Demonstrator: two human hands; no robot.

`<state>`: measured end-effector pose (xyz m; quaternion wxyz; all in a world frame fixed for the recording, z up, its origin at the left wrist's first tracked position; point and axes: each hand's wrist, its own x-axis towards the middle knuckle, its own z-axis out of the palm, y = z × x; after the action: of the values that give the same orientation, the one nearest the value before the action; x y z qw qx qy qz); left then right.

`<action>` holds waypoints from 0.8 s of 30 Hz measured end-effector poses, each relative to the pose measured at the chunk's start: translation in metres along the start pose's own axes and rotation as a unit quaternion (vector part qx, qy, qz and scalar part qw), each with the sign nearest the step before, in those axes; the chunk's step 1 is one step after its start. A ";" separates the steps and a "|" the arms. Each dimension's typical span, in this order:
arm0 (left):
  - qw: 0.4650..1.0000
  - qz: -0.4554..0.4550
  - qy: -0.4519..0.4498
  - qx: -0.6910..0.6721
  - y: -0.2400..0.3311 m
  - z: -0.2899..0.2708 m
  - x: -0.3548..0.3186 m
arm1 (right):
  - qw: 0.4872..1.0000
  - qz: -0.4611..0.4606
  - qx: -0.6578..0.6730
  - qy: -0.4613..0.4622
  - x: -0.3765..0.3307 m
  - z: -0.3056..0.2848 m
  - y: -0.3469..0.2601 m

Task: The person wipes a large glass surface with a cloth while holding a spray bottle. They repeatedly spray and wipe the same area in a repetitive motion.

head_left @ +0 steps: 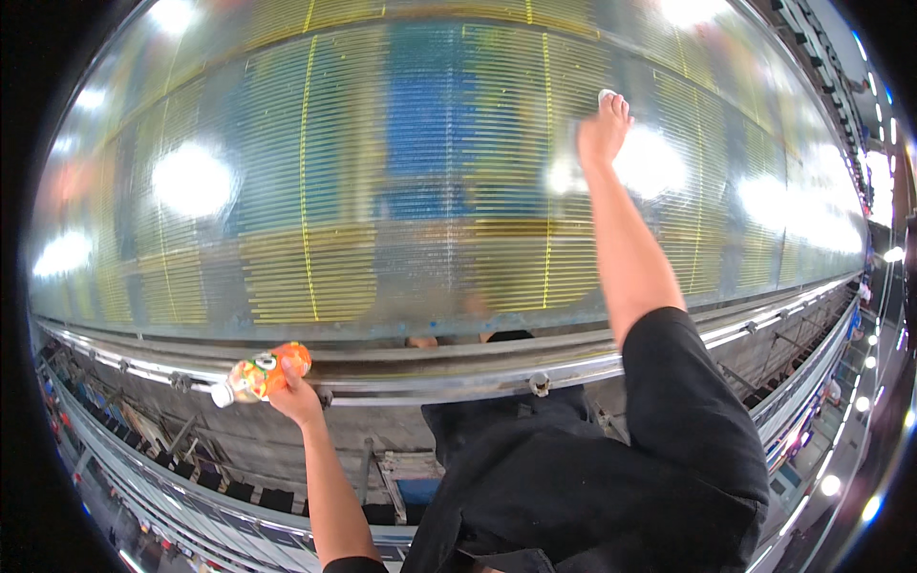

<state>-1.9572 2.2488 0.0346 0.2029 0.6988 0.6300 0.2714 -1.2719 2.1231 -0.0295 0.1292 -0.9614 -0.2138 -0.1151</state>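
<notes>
My left hand is wrapped around a small plastic bottle with an orange label and a white cap. The bottle is tilted almost flat, cap toward the left, over the metal rail at the near edge of the table. Far out over the large glossy sheet, my right arm is stretched forward. My right hand has its fingers curled, and a small white thing shows at the fingertips. What this is cannot be made out, and part of the hand is blurred. Yellow stripes and blue areas cover the sheet.
A metal rail with round fittings runs along the near side of the sheet. Below it lie a grey floor strip and another long frame with dark pieces. Bright lamp reflections glare on the sheet.
</notes>
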 end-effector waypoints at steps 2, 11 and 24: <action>1.000 -0.009 -0.025 0.013 0.003 0.000 0.005 | 0.996 -0.092 0.010 0.007 -0.040 0.024 -0.074; 0.998 -0.049 -0.008 -0.046 -0.005 -0.007 -0.003 | 0.975 -0.188 0.069 -0.092 -0.057 -0.024 -0.029; 0.999 -0.039 -0.018 -0.011 -0.006 -0.010 0.000 | 0.973 -0.209 -0.024 -0.092 -0.238 -0.099 0.064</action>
<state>-1.9680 2.2486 0.0387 0.2324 0.6761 0.6501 0.2574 -1.4697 1.9472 -0.0151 0.0588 -0.9047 -0.4183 -0.0552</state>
